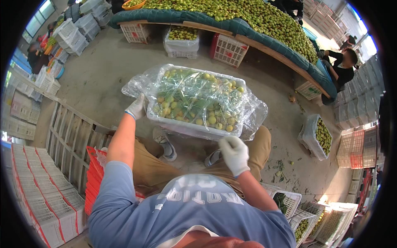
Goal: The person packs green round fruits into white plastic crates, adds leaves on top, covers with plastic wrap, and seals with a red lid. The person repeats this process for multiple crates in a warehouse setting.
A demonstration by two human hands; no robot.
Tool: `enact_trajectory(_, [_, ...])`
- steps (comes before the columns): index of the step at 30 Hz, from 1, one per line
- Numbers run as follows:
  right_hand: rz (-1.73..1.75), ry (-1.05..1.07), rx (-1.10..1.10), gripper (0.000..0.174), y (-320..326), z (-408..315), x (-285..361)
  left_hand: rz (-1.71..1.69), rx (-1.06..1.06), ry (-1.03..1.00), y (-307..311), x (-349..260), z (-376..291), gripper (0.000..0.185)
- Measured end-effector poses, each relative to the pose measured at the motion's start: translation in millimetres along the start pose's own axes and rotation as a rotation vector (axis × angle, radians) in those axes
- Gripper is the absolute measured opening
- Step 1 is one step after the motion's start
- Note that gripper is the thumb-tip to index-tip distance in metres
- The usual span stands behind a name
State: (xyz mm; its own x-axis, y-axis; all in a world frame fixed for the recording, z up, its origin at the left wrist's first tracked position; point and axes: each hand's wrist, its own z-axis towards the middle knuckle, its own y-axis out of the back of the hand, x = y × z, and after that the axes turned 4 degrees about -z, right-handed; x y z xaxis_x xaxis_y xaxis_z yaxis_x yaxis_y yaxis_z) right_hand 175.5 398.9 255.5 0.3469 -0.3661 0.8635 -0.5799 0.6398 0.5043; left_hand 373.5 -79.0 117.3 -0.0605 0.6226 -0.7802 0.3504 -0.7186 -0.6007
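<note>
In front of my knees is a white plastic crate [195, 125] of round yellow-green fruit [211, 120] with green leaves [186, 93] on top. Clear plastic film [254, 113] covers it, crumpled and spilling past both short ends. My left hand [137, 107], in a white knit glove, grips the crate's left end, thumb up along the side and its other fingers mostly hidden. Also gloved, my right hand [234, 155] is curled into a fist in front of the near right corner, above my knee. No object shows in it.
A padded sorting table [198, 19] heaped with fruit curves across the back, crates beneath it. A person [341, 65] works at its right end. A lined fruit crate [316, 136] stands at right. Crate stacks [46, 198], red plastic pieces [94, 176] and a metal rack [69, 133] are at left.
</note>
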Motion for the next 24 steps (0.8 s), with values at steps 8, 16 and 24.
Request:
enact_trajectory(8, [0.964, -0.429, -0.181, 0.059, 11, 53, -124, 0.584, 0.093, -0.177, -142, -52, 62, 0.055])
enact_trajectory(16, [0.918, -0.144, -0.373, 0.050, 17, 142, -89, 2.112, -0.194, -0.369, -301, 92, 70, 0.067])
enact_trajectory(24, [-0.231, 0.351, 0.223, 0.045, -91, 171, 35, 2.009, 0.255, -0.351, -290, 54, 30, 0.046])
